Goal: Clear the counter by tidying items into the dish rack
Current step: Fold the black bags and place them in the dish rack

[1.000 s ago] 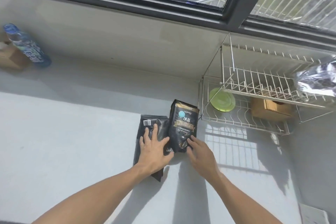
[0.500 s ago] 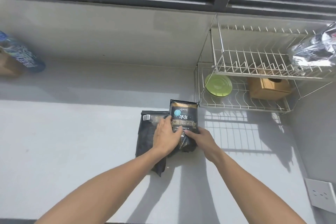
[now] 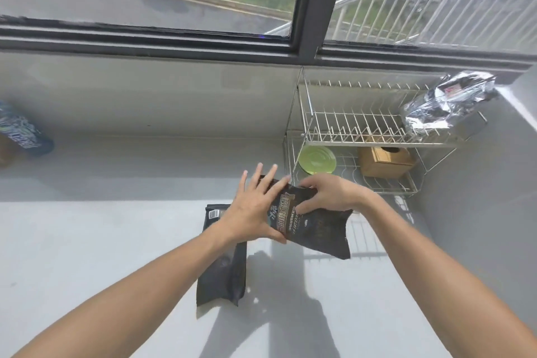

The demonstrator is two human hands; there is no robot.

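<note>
Nearest, a plain black pouch lies flat on the desk, untouched. Just above it, the printed black bag is off the desk, tilted and lying across both hands. The left hand presses against its left face with fingers spread apart and straight — a flat support, not a grip. The right hand curls over the bag's upper edge, fingers closed on it, and appears to carry most of the load.

Beyond, the wire dish rack stands just past the right hand, its lower shelf holding a green plate and a wooden box, its upper shelf a crinkled foil bag at the far end.

The risk, as I judge it: the bag is soft and held by one edge, so it may sag or slip once the open left hand leaves it. Its loose lower corner could catch on the rack's front wires or knock the plate — the free stretch of upper shelf looks the safer spot.
</note>
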